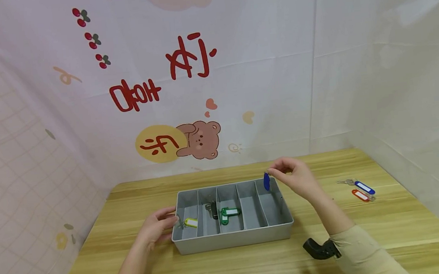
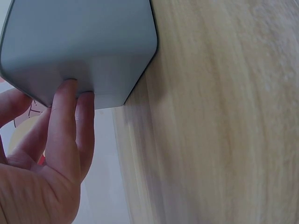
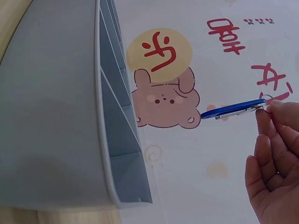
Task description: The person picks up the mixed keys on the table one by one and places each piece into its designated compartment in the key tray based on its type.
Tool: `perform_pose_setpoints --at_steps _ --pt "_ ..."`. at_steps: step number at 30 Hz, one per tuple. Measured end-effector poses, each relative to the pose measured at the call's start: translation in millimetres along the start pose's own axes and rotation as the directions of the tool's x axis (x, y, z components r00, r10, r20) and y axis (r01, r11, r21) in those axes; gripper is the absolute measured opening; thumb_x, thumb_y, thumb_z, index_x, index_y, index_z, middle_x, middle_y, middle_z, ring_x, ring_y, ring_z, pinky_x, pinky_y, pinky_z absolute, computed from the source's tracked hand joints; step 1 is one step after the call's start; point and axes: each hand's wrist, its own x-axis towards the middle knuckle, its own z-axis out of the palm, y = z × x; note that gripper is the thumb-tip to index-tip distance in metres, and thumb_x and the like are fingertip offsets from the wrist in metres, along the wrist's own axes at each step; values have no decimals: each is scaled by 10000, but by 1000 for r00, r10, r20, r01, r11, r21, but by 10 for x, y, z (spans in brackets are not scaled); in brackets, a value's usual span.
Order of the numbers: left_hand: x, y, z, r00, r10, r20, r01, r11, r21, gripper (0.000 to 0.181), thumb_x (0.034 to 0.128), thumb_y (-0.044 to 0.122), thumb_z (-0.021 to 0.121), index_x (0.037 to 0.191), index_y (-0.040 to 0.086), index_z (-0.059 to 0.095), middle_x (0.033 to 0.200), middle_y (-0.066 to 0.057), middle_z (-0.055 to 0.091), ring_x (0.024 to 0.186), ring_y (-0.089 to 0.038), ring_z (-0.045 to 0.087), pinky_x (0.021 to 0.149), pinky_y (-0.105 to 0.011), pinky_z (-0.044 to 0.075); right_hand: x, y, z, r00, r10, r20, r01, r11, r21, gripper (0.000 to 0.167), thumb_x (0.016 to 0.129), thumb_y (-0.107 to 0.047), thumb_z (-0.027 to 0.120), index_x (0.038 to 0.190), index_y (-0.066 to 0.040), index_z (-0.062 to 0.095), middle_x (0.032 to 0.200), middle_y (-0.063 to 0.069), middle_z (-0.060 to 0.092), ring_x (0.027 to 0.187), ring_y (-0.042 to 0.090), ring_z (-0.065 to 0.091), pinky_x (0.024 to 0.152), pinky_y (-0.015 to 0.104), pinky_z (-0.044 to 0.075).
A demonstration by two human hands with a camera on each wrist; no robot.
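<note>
Blue tag: it hangs from my right grip [image 1: 296, 176], the fingertips pinching it by the small metal ring [image 3: 267, 97]; the blue tag [image 1: 266, 182] is just below and left of those fingertips, and a silver key [image 3: 239, 113] lies alongside it.
Long axis: close to upright in the head view, lower end pointing down toward the gray tray [image 1: 234, 241].
Gap that matters: from the head view I judge the tag to be over the far part of the rightmost compartment [image 1: 273, 207], touching neither wall nor floor; its exact height I cannot tell.
Nearer hand: my right. My left grip [image 1: 156, 227] is at the opposite end of the tray, grasping that end, fingertips pressed to the outer wall and one digit at the rim.
Tray count: one, with five compartments side by side, standing on the wooden surface [image 1: 237, 269].
Tags inside, from the left: one yellow tag [image 1: 191, 222] in the first, one black tag [image 1: 214, 210] in the second, two in the third, a green tag [image 1: 232, 212] partly over another green tag [image 1: 224, 219].
Tags on the surface to my right: two, a second blue tag [image 1: 364, 187] and a red tag [image 1: 360, 195], near each other.
All tags: seven, counting the one I hold.
Keys: several; too small to count surely.
</note>
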Motion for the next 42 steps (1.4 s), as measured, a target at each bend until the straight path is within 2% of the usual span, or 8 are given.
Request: perform_pose_setpoints --at_steps 4,9,18,24,29,37,42 --pt "7 -7 -2 1000 3 0 -3 1000 9 548 937 39 643 1419 -107 427 1193 -210 584 970 -260 634 792 -457 583 14 -30 47 1000 -9 26 9 1000 17 139 923 -215 726 960 -81 723 884 45 688 801 166 596 693 270 496" --pt "-10 -7 7 1000 6 -7 -6 1000 6 538 930 26 642 1408 -113 438 1221 -247 569 978 -276 634 807 -472 578 38 -16 125 998 -23 56 21 999 33 132 913 -207 738 951 -82 721 857 27 668 762 178 572 651 267 490" --pt "-20 -15 13 1000 4 -12 -4 1000 -8 531 920 7 633 1398 -122 443 1262 -298 533 994 -295 631 820 -481 573 103 -7 246 990 -56 129 61 998 -32 97 905 -202 746 922 -109 723 827 -38 658 731 170 584 634 287 510" --pt "-19 -21 9 1000 6 -12 -6 1000 -16 532 919 13 636 1398 -120 446 1255 -291 544 985 -284 637 811 -472 577 151 -12 297 983 -43 178 58 995 -78 74 911 -176 736 902 -108 710 811 -4 658 697 168 571 620 306 501" --pt "-28 -14 10 1000 3 -14 -4 1000 -15 533 917 17 643 1398 -114 452 1250 -279 552 989 -285 637 812 -471 577 186 -10 328 978 2 209 18 996 -92 91 917 -185 727 882 -104 706 803 17 665 703 163 577 637 330 496" --pt "-17 -21 7 1000 9 -11 -10 1000 -20 540 910 12 645 1394 -123 447 1239 -269 556 982 -289 638 828 -484 570 239 -10 353 966 102 239 -75 990 -120 113 913 -198 723 836 -118 698 794 -36 660 731 167 577 660 339 477" --pt "-21 -21 14 1000 8 -19 -9 1000 -25 538 907 5 646 1391 -124 451 1217 -250 566 975 -287 637 827 -478 571 260 3 368 956 155 251 -133 986 -102 121 910 -185 721 834 -92 702 809 -19 674 784 231 611 686 346 487"
